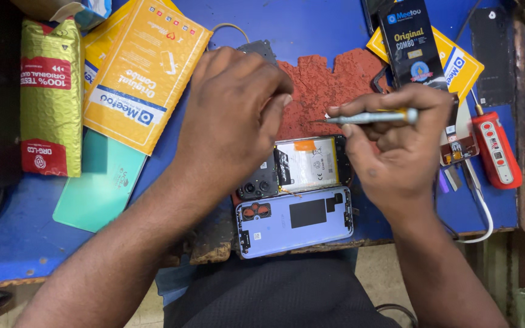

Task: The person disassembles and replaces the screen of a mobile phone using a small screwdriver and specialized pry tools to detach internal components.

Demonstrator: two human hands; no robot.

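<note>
An opened phone point(302, 167) lies on the blue table with its white battery and black camera module bared. Just in front of it rests its lilac back cover point(296, 220), inner side up. My left hand point(232, 118) arches over the phone's left part, fingers bent down, touching it near the camera module. My right hand point(396, 143) grips a thin silver screwdriver point(369, 116) held level, its tip pointing left over the red mat point(323, 91), a short way from my left fingers.
Yellow padded envelopes point(144, 67) and a green-gold pouch point(50, 97) lie at the left, with a teal panel point(101, 182) in front of them. A black-and-yellow packet point(417, 48), a small circuit board point(457, 149) and a red tool point(496, 149) sit at the right.
</note>
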